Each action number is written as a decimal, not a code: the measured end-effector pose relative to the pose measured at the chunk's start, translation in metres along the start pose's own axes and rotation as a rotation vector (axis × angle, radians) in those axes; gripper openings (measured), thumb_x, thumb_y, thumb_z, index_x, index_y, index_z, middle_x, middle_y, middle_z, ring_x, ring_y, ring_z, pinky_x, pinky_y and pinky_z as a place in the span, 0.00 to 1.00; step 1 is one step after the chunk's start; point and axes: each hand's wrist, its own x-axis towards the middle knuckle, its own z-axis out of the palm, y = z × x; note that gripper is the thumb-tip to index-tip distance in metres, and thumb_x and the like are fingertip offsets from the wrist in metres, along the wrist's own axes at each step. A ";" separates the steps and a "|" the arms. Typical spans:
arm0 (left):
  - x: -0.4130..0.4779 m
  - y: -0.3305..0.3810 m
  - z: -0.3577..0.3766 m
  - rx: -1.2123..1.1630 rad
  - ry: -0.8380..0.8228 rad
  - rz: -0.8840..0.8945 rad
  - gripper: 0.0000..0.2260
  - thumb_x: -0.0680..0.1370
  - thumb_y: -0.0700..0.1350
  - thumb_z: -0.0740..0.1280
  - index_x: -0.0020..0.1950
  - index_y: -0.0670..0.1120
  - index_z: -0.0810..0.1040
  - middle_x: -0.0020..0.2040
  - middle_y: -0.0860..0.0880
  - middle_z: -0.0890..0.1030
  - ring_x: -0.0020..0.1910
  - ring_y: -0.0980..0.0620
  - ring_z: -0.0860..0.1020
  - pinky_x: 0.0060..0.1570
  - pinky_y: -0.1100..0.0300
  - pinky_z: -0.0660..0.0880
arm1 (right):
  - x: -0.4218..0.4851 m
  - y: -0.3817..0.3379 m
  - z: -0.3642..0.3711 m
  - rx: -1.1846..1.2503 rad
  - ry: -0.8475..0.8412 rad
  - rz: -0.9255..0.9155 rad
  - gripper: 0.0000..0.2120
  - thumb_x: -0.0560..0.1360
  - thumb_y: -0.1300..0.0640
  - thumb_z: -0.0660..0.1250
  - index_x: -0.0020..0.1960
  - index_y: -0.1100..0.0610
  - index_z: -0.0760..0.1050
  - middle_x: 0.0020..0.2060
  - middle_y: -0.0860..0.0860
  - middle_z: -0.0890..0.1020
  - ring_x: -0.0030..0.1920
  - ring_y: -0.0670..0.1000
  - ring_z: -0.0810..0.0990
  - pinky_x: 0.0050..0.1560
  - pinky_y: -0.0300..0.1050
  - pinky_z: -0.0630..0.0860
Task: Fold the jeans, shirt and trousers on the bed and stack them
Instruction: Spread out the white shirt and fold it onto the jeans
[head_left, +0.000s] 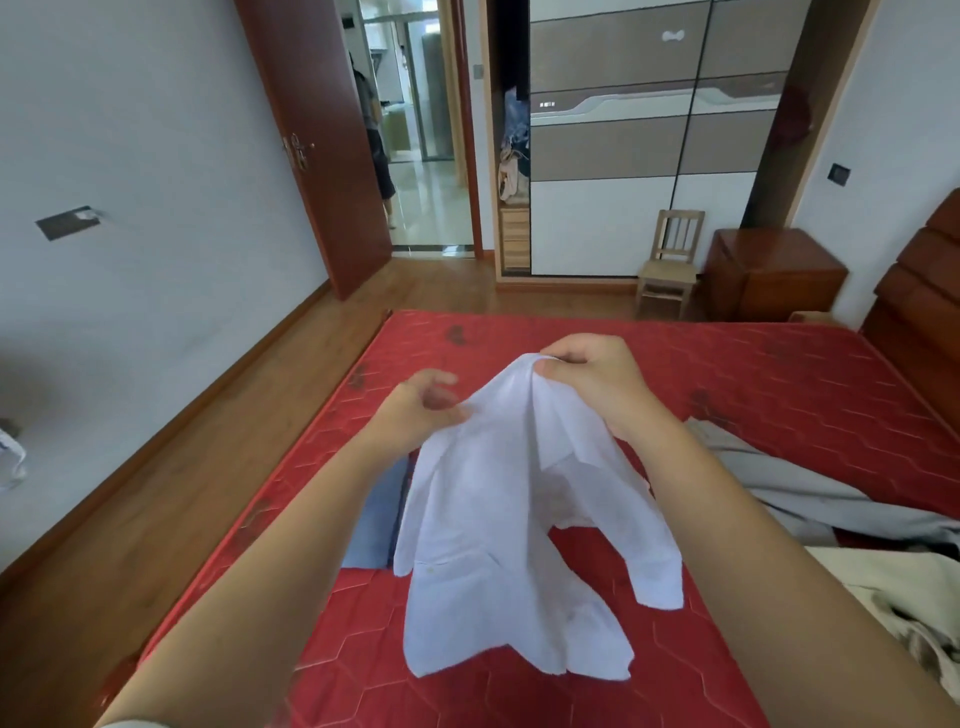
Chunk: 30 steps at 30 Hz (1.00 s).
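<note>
A white shirt (498, 525) hangs above the red mattress (753, 374), its lower hem draping onto it. My right hand (592, 374) pinches the shirt's top edge, holding it up. My left hand (421, 410) is at the shirt's left shoulder with fingers curled; it is blurred and its grip is unclear. Blue folded jeans (376, 514) lie on the mattress, partly hidden behind the shirt and my left arm. Grey trousers (789, 483) lie crumpled at the right.
A beige garment (904, 603) lies at the bed's right edge. Beyond the bed stand a small wooden chair (670, 260), a bedside cabinet (774, 270) and a wardrobe (623, 145). A person (376, 135) stands in the open doorway. Wooden floor runs left of the bed.
</note>
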 end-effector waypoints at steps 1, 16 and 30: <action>0.001 0.002 0.006 -0.024 -0.030 0.043 0.18 0.71 0.39 0.73 0.58 0.50 0.73 0.48 0.53 0.77 0.45 0.57 0.76 0.50 0.64 0.72 | -0.002 0.002 0.007 -0.019 -0.040 0.001 0.08 0.69 0.68 0.68 0.36 0.56 0.80 0.33 0.48 0.81 0.32 0.39 0.77 0.39 0.38 0.73; 0.057 -0.142 -0.033 -0.117 -0.040 0.001 0.17 0.71 0.26 0.60 0.34 0.47 0.75 0.34 0.50 0.80 0.37 0.57 0.77 0.41 0.58 0.73 | 0.016 0.095 0.127 0.032 -0.233 0.445 0.07 0.71 0.67 0.68 0.42 0.56 0.77 0.34 0.52 0.82 0.30 0.45 0.80 0.34 0.34 0.74; 0.061 -0.415 -0.065 0.547 -0.199 -0.241 0.12 0.73 0.33 0.64 0.55 0.40 0.79 0.59 0.43 0.78 0.61 0.44 0.73 0.62 0.55 0.65 | -0.014 0.309 0.250 -0.084 0.001 0.914 0.08 0.72 0.68 0.64 0.42 0.56 0.76 0.36 0.53 0.79 0.31 0.45 0.78 0.27 0.26 0.67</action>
